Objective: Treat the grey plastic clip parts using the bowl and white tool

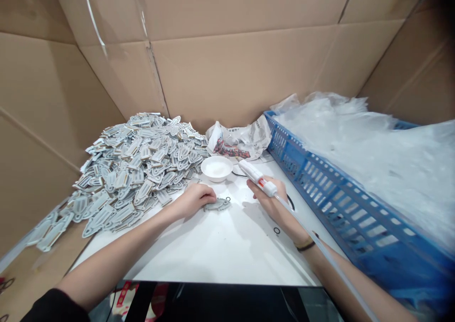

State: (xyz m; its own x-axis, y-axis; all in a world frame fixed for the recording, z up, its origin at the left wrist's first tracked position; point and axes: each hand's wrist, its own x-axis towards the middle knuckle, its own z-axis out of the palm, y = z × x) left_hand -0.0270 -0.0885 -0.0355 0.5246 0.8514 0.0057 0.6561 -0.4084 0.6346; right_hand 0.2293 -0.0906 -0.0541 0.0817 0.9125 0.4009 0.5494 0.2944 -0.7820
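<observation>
My left hand is closed, its fingertips pinching the left end of a flat, grey, leaf-shaped plastic part low over the white table. In my right hand is a slim white tool with an orange detail. A long translucent tube or rod runs from the tool's rear along my forearm. The tool's front end points away and to the left, apart from the grey part. Small black rings show on the tabletop beside both hands.
A tall heap of similar grey parts covers the left. A white bowl stands ahead, with crumpled printed paper behind it. At right, a blue crate holds clear plastic bags. Cardboard walls enclose the table. A black cable passes behind my right hand.
</observation>
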